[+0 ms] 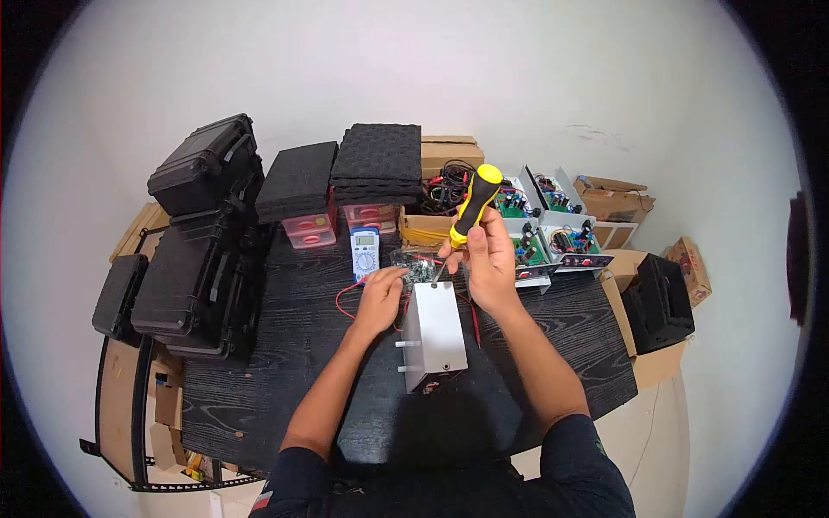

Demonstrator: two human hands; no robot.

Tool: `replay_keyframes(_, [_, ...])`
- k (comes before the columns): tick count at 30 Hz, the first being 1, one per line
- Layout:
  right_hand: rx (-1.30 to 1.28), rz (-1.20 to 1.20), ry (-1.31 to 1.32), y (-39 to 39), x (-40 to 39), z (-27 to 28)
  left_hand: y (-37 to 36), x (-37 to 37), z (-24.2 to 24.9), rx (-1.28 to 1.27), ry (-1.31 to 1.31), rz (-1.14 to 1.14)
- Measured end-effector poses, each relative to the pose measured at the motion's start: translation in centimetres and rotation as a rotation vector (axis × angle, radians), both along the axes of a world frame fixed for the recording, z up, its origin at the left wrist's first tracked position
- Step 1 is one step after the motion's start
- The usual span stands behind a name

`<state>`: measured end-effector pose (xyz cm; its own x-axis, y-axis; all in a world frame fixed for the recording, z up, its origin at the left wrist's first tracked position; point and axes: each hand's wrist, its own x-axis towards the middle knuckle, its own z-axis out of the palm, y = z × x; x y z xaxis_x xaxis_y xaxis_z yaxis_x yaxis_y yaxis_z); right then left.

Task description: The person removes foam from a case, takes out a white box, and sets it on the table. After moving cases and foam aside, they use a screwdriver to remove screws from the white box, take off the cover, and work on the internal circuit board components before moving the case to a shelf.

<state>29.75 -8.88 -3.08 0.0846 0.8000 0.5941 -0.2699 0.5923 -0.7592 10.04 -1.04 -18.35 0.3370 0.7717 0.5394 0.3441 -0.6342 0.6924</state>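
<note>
My right hand (485,259) grips a screwdriver (473,205) with a yellow and black handle, its tip pointing down at the far end of a silver metal box (436,335) on the dark table. My left hand (378,298) rests at the box's far left corner, fingers touching a green circuit board (416,268) that sticks out of it. Red and black wires (347,298) run under my left hand.
A blue multimeter (364,251) lies just beyond the left hand. Black hard cases (200,259) stack at the left, black foam blocks (377,162) over red-lidded tubs behind. Open white boxes with circuit boards (553,237) stand right, cardboard boxes and a black case (658,300) past the table edge.
</note>
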Motion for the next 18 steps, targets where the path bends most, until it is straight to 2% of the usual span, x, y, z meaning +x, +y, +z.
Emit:
replay_keyframes(5, [0.005, 0.012, -0.007, 0.3, 0.4, -0.6, 3.4, 1.1, -3.2, 0.063, 0.200, -0.103])
replay_keyframes(8, [0.018, 0.019, -0.004, 0.4, 0.4, -0.9, 3.8, 1.3, -4.0, 0.185, 0.271, -0.086])
replay_keyframes(11, [0.021, 0.022, -0.009, 0.4, 0.6, -1.0, 3.2, 1.5, -2.8, 0.172, 0.131, -0.045])
replay_keyframes(14, [0.016, 0.024, 0.006, 0.3, 0.5, -1.0, 0.7, 1.6, 1.7, 0.105, -0.185, 0.013])
replay_keyframes(18, [0.070, -0.028, -0.037, 0.7, 0.2, -0.7, -3.1, 1.0, 6.3, 0.185, -0.350, -0.128])
